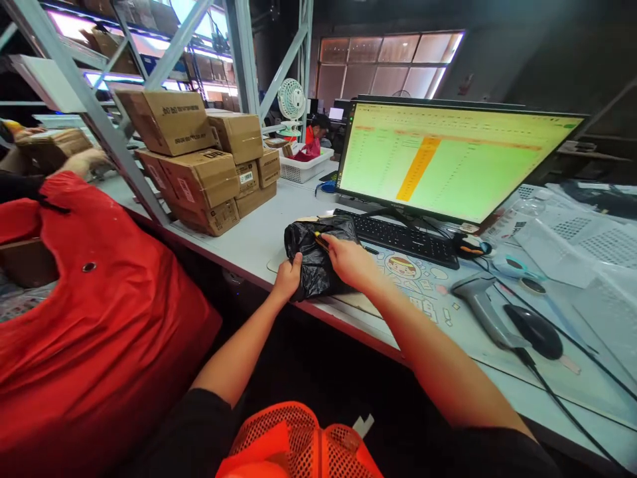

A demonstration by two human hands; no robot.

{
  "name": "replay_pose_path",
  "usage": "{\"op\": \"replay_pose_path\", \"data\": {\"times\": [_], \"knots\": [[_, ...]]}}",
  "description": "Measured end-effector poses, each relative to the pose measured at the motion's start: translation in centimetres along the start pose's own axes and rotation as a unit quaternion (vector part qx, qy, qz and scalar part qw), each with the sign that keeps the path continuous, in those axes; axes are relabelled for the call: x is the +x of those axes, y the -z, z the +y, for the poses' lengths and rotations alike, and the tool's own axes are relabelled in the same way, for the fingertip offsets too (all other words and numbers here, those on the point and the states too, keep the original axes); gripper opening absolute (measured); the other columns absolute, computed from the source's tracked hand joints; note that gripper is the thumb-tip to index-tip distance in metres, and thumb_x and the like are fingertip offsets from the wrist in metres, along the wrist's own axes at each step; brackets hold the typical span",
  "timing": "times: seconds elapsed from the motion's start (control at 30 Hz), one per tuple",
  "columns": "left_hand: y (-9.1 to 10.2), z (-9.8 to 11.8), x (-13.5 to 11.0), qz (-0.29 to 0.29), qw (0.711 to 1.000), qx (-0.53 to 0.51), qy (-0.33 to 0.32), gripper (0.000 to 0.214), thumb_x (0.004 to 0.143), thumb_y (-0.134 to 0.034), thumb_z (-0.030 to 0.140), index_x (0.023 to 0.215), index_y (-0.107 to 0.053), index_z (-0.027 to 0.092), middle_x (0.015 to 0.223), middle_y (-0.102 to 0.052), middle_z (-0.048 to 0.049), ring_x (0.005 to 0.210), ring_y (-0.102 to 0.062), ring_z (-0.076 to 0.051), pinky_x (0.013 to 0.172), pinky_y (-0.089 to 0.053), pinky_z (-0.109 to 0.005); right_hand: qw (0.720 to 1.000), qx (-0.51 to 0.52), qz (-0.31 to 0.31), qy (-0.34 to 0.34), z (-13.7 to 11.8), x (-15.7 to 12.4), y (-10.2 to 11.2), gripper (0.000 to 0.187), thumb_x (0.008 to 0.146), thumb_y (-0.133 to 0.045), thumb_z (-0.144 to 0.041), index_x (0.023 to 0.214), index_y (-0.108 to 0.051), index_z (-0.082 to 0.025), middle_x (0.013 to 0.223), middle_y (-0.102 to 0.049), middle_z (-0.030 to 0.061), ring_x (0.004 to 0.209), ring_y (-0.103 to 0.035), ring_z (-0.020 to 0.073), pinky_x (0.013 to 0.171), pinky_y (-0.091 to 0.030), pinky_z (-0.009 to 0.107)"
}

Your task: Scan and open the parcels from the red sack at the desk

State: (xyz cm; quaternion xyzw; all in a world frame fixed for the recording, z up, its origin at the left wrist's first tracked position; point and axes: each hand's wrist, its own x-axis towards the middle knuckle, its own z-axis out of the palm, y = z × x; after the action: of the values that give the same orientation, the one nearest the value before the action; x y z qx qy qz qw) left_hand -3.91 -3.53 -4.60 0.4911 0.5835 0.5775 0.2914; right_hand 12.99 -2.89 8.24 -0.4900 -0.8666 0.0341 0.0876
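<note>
A package wrapped in black plastic (pixel 313 269) lies at the front edge of the desk, before the keyboard. My left hand (pixel 287 277) grips its near left side, thumb on top and the other fingers mostly hidden behind the plastic. Above the package, my right hand (pixel 343 257) is closed around a yellow and black utility knife (pixel 319 238), whose front end points at the top of the wrapping. Whether the blade is out or in the plastic, I cannot tell.
Cardboard boxes (pixel 199 179) are stacked on the left by a metal rack post. Behind the keyboard (pixel 403 238) stands a monitor (pixel 448 159). A barcode scanner (pixel 485 309) and a mouse (pixel 535 330) lie right. A large red bag (pixel 124 318) fills the lower left; another person's arm (pixel 82 161) reaches beyond it.
</note>
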Motion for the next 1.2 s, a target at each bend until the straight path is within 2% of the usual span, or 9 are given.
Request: {"op": "replay_pose_path", "data": {"times": [0.1, 0.23, 0.43, 0.6, 0.8, 0.93, 1.0, 1.1, 1.2], "knots": [[0.3, -0.2, 0.2, 0.011, 1.0, 0.026, -0.006, 0.042, 0.1, -0.051, 0.043, 0.072, -0.068, 0.017, 0.084, -0.076, -0.0155, 0.095, -0.072, -0.032, 0.088, -0.052, -0.037, 0.997, -0.046, -0.056, -0.018, 1.9, -4.6, -0.6, 0.054, 0.104, -0.035, -0.025, 0.157, -0.046, -0.026, 0.119, -0.074, 0.0121, 0.1, -0.071, 0.0271, 0.082, -0.051, 0.034], [0.0, -0.1, 0.4, -0.019, 0.997, 0.072, 0.006, 0.047, 0.103, -0.048, 0.042, 0.067, -0.063, 0.017, 0.076, -0.074, -0.0131, 0.089, -0.071, -0.029, 0.084, -0.051, -0.035, 0.986, -0.09, -0.106, -0.089, 7.8, -12.8, -0.5, 0.051, 0.104, -0.034, -0.028, 0.15, -0.056, -0.032, 0.11, -0.076, 0.0099, 0.092, -0.073, 0.028, 0.074, -0.051, 0.035], [-1.3, 0.8, 0.1, -0.129, 0.985, 0.117, 0.011, 0.056, 0.103, -0.044, 0.05, 0.057, -0.057, 0.02, 0.064, -0.069, -0.0107, 0.078, -0.071, -0.029, 0.075, -0.05, -0.034, 0.948, -0.165, -0.004, -0.272, 15.4, -18.3, -3.8, 0.057, 0.106, -0.028, -0.039, 0.157, -0.048, -0.025, 0.12, -0.067, 0.0169, 0.094, -0.07, 0.0323, 0.075, -0.055, 0.044], [-2.1, 1.8, -1.2, -0.218, 0.945, 0.241, -0.045, 0.059, 0.104, -0.036, 0.054, 0.066, -0.063, 0.018, 0.074, -0.073, -0.0157, 0.084, -0.073, -0.033, 0.075, -0.052, -0.037, 0.961, -0.133, 0.064, -0.235, 17.2, -17.3, -5.5, 0.052, 0.1, -0.04, -0.036, 0.139, -0.065, -0.013, 0.123, -0.065, 0.0216, 0.112, -0.062, 0.0373, 0.097, -0.052, 0.052], [-2.3, 2.5, -3.4, -0.118, 0.945, 0.185, -0.242, 0.042, 0.107, -0.038, 0.044, 0.101, -0.07, 0.017, 0.089, -0.076, -0.0135, 0.086, -0.074, -0.028, 0.074, -0.054, -0.035, 0.948, 0.14, 0.245, -0.148, 15.1, -11.9, -2.2, 0.064, 0.094, -0.054, -0.059, 0.142, -0.058, -0.017, 0.133, -0.064, 0.0188, 0.111, -0.065, 0.0322, 0.095, -0.055, 0.049], [-2.0, 3.0, -3.5, -0.032, 0.899, 0.145, -0.411, 0.028, 0.107, -0.043, 0.033, 0.106, -0.067, 0.018, 0.084, -0.074, -0.0094, 0.076, -0.073, -0.023, 0.068, -0.053, -0.03, 0.904, 0.279, 0.309, -0.096, 13.1, -8.9, 1.9, 0.08, 0.09, -0.058, -0.071, 0.151, -0.046, -0.021, 0.135, -0.065, 0.0148, 0.119, -0.063, 0.0293, 0.103, -0.051, 0.046], [-1.7, 3.5, -2.8, 0.002, 0.874, 0.143, -0.464, 0.025, 0.106, -0.043, 0.028, 0.102, -0.066, 0.018, 0.078, -0.071, -0.0071, 0.068, -0.07, -0.021, 0.064, -0.05, -0.029, 0.904, 0.297, 0.304, -0.047, 12.1, -8.3, 4.3, 0.072, 0.092, -0.057, -0.071, 0.146, -0.053, -0.024, 0.128, -0.069, 0.0119, 0.115, -0.065, 0.0273, 0.1, -0.052, 0.043], [-1.2, 4.2, -1.6, 0.024, 0.858, 0.147, -0.492, 0.022, 0.104, -0.044, 0.022, 0.103, -0.066, 0.018, 0.076, -0.07, -0.0057, 0.066, -0.068, -0.02, 0.063, -0.049, -0.028, 0.948, 0.226, 0.225, 0.007, 10.3, -8.2, 7.3, 0.053, 0.088, -0.065, -0.067, 0.119, -0.07, -0.025, 0.106, -0.073, 0.0068, 0.092, -0.066, 0.0229, 0.083, -0.052, 0.036], [-1.0, 4.5, -1.2, 0.009, 0.863, 0.135, -0.486, 0.022, 0.102, -0.045, 0.022, 0.107, -0.066, 0.018, 0.079, -0.071, -0.0061, 0.069, -0.069, -0.02, 0.066, -0.05, -0.029, 0.976, 0.167, 0.136, 0.036, 8.6, -8.2, 8.9, 0.041, 0.086, -0.069, -0.063, 0.089, -0.069, -0.023, 0.073, -0.06, -0.0009, 0.066, -0.051, 0.0152, 0.061, -0.042, 0.028]]}}
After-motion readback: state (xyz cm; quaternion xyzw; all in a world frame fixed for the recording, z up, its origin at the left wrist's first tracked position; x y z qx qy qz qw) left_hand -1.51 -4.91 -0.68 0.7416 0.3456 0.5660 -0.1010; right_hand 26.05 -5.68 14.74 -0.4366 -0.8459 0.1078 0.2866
